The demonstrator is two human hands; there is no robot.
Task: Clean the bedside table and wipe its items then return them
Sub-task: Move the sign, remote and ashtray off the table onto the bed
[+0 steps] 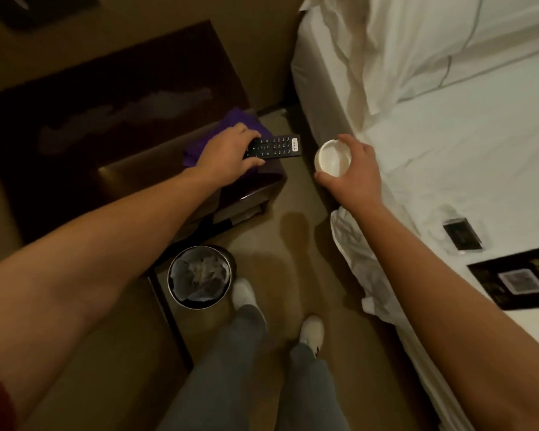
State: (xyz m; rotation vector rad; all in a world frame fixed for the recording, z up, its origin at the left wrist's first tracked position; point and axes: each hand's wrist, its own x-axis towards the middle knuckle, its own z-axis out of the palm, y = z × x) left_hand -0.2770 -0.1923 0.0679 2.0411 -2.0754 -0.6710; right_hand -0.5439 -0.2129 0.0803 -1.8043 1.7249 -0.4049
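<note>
Two items are gripped mid-task: remote control by left hand, white ashtray by right hand; return to bedside table is pending.

Hotel-type bedroom, by the look of it. Bed w/ white sheets and rumpled duvet on the right, dark wood bedside table tight against the wall on the left, beige carpet btwn them. Small lined waste bin on the floor beside the table. TV remote and white ashtray in hand, plus dark printed info card and a small acrylic sign holder lying on the bed: typical guest-room kit.
</note>
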